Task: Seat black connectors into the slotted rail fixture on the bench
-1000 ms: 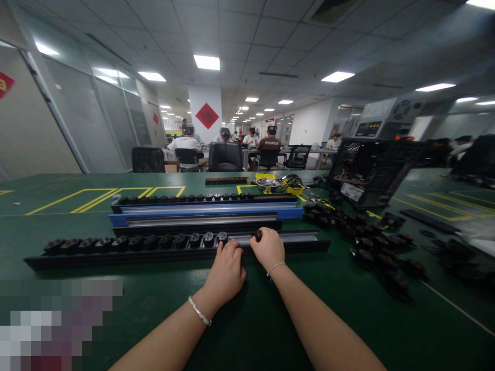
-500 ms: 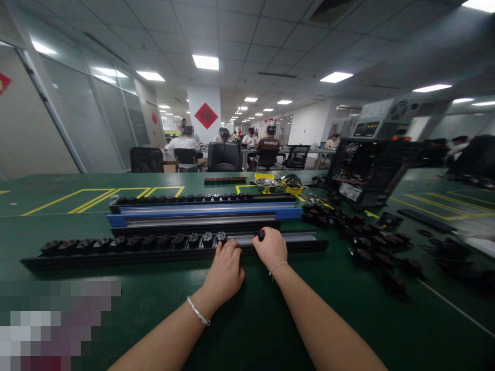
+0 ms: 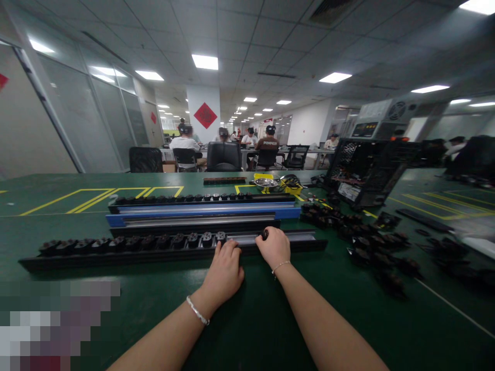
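A long black rail [image 3: 58, 261] lies across the green table in front of me, its left half filled with a row of small black parts [image 3: 127, 242]. My left hand [image 3: 224, 270] rests on the rail's front edge, fingers curled against it just right of the last part. My right hand [image 3: 275, 247] is closed on a small black part [image 3: 264, 234] over the rail's bare metal channel [image 3: 301, 237].
Behind it lie a blue rail [image 3: 201, 216] and another black rail with parts [image 3: 201, 198]. Loose black parts [image 3: 371, 247] are scattered to the right, near an open computer case [image 3: 367, 170]. A metal bowl [image 3: 266, 182] stands farther back. People sit at distant desks.
My right hand has slid slightly to the right along the rail with the small part. The left hand has stayed in place.
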Available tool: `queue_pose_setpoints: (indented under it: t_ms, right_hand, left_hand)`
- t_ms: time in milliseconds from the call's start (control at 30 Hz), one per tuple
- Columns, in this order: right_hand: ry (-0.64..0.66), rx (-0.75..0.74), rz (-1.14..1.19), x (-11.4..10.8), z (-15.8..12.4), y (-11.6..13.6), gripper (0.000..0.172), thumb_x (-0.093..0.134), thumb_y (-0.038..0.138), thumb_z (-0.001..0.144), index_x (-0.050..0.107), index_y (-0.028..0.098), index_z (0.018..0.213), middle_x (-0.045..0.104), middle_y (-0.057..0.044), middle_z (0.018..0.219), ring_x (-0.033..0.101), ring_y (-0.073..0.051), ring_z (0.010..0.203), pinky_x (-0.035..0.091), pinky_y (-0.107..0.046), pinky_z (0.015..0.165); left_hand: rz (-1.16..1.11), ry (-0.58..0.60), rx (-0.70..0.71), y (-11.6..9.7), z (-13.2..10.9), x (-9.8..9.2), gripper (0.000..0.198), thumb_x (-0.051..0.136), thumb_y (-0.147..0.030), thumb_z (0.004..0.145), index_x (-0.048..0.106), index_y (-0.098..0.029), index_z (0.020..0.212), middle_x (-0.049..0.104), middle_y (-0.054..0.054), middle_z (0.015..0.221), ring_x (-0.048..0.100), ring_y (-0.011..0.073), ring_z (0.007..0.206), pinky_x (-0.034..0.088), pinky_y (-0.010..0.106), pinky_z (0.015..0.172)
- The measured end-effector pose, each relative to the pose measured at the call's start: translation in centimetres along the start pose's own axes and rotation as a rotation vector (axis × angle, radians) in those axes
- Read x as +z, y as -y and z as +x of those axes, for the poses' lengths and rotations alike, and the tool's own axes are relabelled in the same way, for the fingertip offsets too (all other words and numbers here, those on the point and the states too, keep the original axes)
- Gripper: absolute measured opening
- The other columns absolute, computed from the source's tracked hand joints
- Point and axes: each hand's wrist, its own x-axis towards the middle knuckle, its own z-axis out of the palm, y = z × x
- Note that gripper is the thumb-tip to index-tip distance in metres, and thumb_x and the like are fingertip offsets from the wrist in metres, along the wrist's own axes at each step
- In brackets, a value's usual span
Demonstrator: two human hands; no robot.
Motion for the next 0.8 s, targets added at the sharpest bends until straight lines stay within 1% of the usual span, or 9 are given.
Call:
queue_pose_setpoints:
  t_ms: [600, 800]
  right_hand:
    - [-0.002, 0.015, 0.005, -0.10, 0.20, -0.48, 0.014, 0.050, 0.028, 0.076, 0.060, 0.019, 0.076, 0.066, -0.008, 0.086, 0.056, -0.021, 0.089, 0.036, -0.030, 0.077]
    - [-0.015, 0.022, -0.013, -0.09, 0.27, -0.70, 0.014, 0.050, 0.029, 0.076, 0.059, 0.019, 0.072, 0.065, -0.007, 0.082, 0.056, -0.020, 0.087, 0.035, -0.030, 0.075]
  left_hand:
    - [-0.030, 0.024, -0.008, 0.04, 0.03, -0.11, 0.033, 0.048, -0.013, 0.075, 0.054, -0.015, 0.107, 0.052, 0.014, 0.128, 0.039, 0.0267, 0.130, 0.024, 0.053, 0.112]
    - [-0.021, 0.016, -0.009, 0.05, -0.02, 0.00, 0.033, 0.048, -0.012, 0.074, 0.054, -0.015, 0.106, 0.052, 0.014, 0.128, 0.039, 0.0267, 0.130, 0.024, 0.053, 0.112]
